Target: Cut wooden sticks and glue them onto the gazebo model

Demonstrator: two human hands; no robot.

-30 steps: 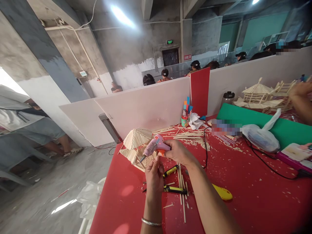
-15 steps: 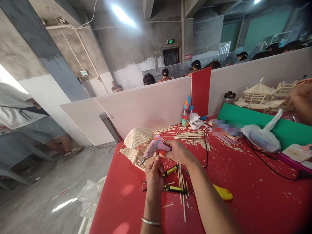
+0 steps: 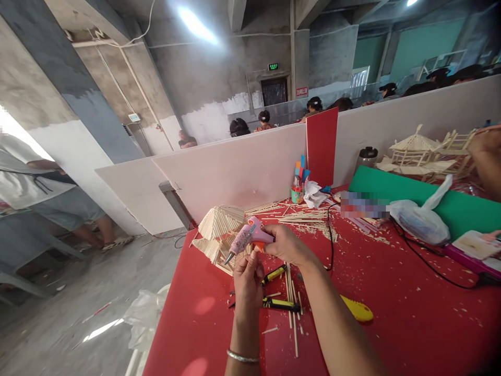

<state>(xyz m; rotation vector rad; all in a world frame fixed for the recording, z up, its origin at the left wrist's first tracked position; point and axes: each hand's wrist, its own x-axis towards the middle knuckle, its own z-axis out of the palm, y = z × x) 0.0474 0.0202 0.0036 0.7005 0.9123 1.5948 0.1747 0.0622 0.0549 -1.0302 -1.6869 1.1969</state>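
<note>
My right hand (image 3: 287, 244) is closed around the handle of a pink hot glue gun (image 3: 243, 238), whose metal nozzle points down and to the left. Just below it, my left hand (image 3: 248, 274) has thumb and fingers pinched together; whatever they hold, if anything, is too small or hidden to make out. Behind the gun stands a small pavilion-shaped model (image 3: 219, 224) built from thin wooden sticks, partly covered by the gun and my left hand. Yellow-and-black pliers (image 3: 279, 304) lie beside my left wrist, near several loose sticks (image 3: 293, 313).
A yellow-handled tool (image 3: 358, 309) lies right of my right forearm on the red table (image 3: 391, 339). Stick piles (image 3: 305, 215), a pen cup (image 3: 297, 194) and a black cable (image 3: 332, 245) are farther back. At right are a plastic bag (image 3: 420, 222) and green board (image 3: 430, 201).
My hands and the glue gun stay practically where they were. At far left, a standing person's upper body and arm have shifted slightly.
</note>
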